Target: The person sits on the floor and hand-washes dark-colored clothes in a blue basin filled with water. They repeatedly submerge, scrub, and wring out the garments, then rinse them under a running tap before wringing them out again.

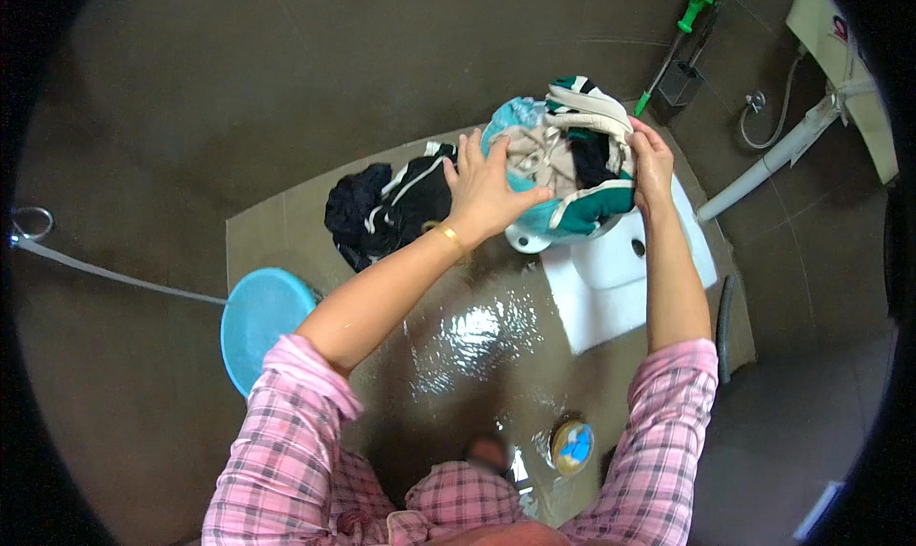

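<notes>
The garment bundle [555,160], cream, green and black with a drawstring showing, is between the two hands at the far edge of the wet floor, in front of and partly over the white squat pan [606,274]. Light-blue material [522,113] borders its left side; whether this is cloth or a tub wall cannot be determined.

Step in hand, as judged: handling the gathered clothes, possibly as part of washing. The next move would call for a firm hold on both sides — the left side looks the less secure — and for keeping the fabric clear of the pan.

Left hand [485,195]: spread wide, thumb apart from the fingers, laid against the bundle's near-left side; no closed grasp is seen. The forearm runs diagonally up and to the right, a gold bracelet [448,237] at the wrist.

Right hand [653,172]: fingers bent over the right edge, apparently gripping the cream border; the thumb is hidden, so how far the grip is closed cannot be told. Its forearm stands nearly straight up, and both pink plaid sleeves are rolled back.

Outward: black clothing [405,202] with white stripes lies just left of the bundle. A blue bucket [265,325] stands farther left, and a round container [572,447] with something blue inside sits on the near floor.
</notes>
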### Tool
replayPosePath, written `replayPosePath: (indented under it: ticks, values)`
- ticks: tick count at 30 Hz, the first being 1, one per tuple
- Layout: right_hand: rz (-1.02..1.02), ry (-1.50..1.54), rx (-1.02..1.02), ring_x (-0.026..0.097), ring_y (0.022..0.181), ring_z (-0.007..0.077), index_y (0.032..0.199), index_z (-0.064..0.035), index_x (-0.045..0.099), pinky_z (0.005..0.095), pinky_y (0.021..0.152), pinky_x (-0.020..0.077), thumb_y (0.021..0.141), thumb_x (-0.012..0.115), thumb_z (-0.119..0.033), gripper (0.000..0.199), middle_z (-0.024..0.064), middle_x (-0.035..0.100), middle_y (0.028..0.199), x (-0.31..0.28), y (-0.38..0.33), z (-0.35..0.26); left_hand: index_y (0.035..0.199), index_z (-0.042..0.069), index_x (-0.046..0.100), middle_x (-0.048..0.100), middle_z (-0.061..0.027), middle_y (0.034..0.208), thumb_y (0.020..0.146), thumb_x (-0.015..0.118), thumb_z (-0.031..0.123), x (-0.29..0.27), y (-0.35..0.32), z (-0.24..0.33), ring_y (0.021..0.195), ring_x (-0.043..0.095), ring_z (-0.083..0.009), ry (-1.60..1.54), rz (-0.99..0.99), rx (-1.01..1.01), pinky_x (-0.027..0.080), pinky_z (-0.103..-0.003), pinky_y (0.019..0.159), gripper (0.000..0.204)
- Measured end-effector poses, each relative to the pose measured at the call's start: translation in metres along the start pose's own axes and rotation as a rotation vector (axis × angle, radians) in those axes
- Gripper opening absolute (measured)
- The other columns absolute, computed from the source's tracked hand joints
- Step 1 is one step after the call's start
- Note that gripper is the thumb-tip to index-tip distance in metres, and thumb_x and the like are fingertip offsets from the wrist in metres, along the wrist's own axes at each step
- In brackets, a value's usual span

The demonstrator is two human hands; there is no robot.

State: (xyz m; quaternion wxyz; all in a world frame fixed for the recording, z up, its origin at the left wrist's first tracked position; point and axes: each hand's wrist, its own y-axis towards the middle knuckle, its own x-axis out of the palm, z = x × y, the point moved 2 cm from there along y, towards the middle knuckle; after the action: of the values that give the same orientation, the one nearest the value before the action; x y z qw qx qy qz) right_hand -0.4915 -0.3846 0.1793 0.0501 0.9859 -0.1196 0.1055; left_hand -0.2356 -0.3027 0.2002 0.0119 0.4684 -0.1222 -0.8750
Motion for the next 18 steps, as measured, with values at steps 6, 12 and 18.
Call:
replayPosePath:
  ticks: [6, 12, 18]
  values:
    - [-0.046, 0.246, -0.118, 0.061, 0.09, 0.0139, 0.113, 0.0017, 0.06, 0.0253, 0.082, 0.0488, 0.08, 0.055, -0.003, 0.033, 0.008, 0.064, 0.104, 0.006, -0.008, -0.027, 0.135, 0.0, 0.04, 0.012, -0.0277, 0.149, 0.05, 0.077, 0.057, 0.074, 0.066, 0.033, 0.14, 0.0, -0.0419, 0.302, 0.08, -0.029, 0.004, -0.069, 0.103, 0.109]
    - [0.044, 0.499, -0.048, 0.056, 0.106, 0.022, 0.126, 0.0016, 0.048, 0.0356, 0.094, 0.0451, 0.082, 0.049, -0.009, 0.046, 0.0114, 0.057, 0.118, -0.017, -0.016, -0.01, 0.106, 0.012, 0.064, 0.055, -0.011, 0.114, 0.056, 0.079, 0.039, 0.095, 0.071, 0.014, 0.113, 0.049, -0.0309, 0.259, -0.072, -0.007, 0.033, -0.061, 0.093, 0.059]
    - [0.007, 0.521, -0.056, 0.058, 0.1, 0.0198, 0.125, 0.0012, 0.049, 0.0324, 0.089, 0.0474, 0.081, 0.049, -0.008, 0.045, 0.0102, 0.059, 0.114, -0.022, -0.004, 0.003, 0.091, 0.003, 0.064, 0.067, -0.0182, 0.086, 0.06, 0.072, 0.02, 0.061, 0.104, -0.048, 0.082, 0.065, -0.0335, -0.366, 0.162, -0.195, 0.051, -0.04, 0.075, 0.035]
